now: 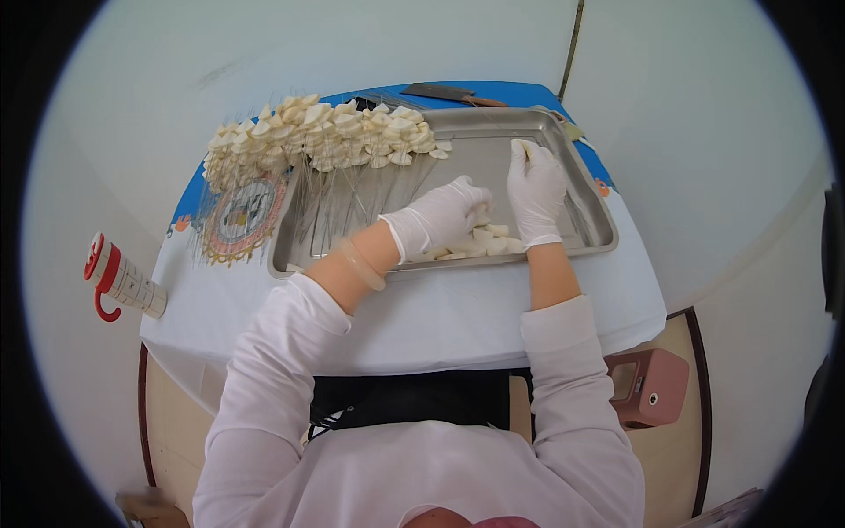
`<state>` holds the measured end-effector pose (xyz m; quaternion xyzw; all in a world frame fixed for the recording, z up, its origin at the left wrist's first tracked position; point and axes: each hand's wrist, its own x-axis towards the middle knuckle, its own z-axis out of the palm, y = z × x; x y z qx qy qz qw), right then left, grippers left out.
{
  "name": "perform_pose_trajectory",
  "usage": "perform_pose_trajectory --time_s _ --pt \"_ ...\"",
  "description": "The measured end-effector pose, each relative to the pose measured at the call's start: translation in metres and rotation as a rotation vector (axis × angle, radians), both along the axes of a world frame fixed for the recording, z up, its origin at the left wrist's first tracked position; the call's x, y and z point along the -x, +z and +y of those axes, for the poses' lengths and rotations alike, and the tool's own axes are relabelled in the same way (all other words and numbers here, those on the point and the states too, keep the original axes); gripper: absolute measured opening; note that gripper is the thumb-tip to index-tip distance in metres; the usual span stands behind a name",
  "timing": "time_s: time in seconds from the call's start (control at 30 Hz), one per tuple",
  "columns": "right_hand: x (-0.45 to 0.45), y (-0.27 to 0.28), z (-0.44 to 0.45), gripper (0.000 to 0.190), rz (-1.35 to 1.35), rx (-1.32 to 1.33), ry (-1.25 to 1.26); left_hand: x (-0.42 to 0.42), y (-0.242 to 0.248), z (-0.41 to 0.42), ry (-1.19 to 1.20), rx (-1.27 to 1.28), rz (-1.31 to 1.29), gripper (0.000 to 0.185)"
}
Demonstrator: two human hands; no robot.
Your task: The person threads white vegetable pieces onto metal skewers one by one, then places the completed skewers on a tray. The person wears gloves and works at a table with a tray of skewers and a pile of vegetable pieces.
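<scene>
My left hand, in a white glove, is over the front of a metal tray, its fingers curled down above loose pale, peeled chunks. What lies inside those fingers is hidden. To its right, my gloved right hand is raised over the tray with thumb and forefinger pinched together; anything between them is too small to make out. Wedge-shaped pale slices on thin skewers form a large heap over the tray's back left corner. Their bare skewer ends point towards me.
A cleaver with a wooden handle lies behind the tray. The table wears a white and blue cloth. A tumbler with a red lid and handle stands at its left edge. A pink box-shaped object is below right.
</scene>
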<state>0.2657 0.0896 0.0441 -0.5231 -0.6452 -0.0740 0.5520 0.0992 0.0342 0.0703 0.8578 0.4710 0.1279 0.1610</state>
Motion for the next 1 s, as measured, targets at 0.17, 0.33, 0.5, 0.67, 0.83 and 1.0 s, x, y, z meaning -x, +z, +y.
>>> perform_pose_trajectory --time_s 0.17,0.33,0.5,0.67,0.83,1.0 --pt "-0.007 0.001 0.004 0.023 -0.033 -0.052 -0.065 -0.03 -0.014 0.009 -0.057 0.101 0.011 0.024" --pt "-0.019 0.004 0.005 0.024 -0.019 -0.034 -0.13 -0.032 -0.022 0.028 -0.2 0.121 0.128 0.031" --pt "-0.019 0.008 0.002 0.023 -0.006 -0.036 -0.133 -0.014 -0.016 0.034 -0.172 0.09 0.209 0.033" --pt "-0.014 0.004 0.004 0.024 -0.023 -0.004 -0.147 -0.023 -0.03 0.042 -0.035 -0.076 0.174 0.026" --pt "-0.011 0.002 0.0 0.025 -0.069 -0.015 -0.191 -0.046 -0.027 0.042 -0.016 0.035 0.206 0.021" --pt "-0.01 -0.001 0.002 0.025 -0.115 0.014 -0.204 -0.057 -0.022 0.04 0.012 0.161 0.272 0.018"
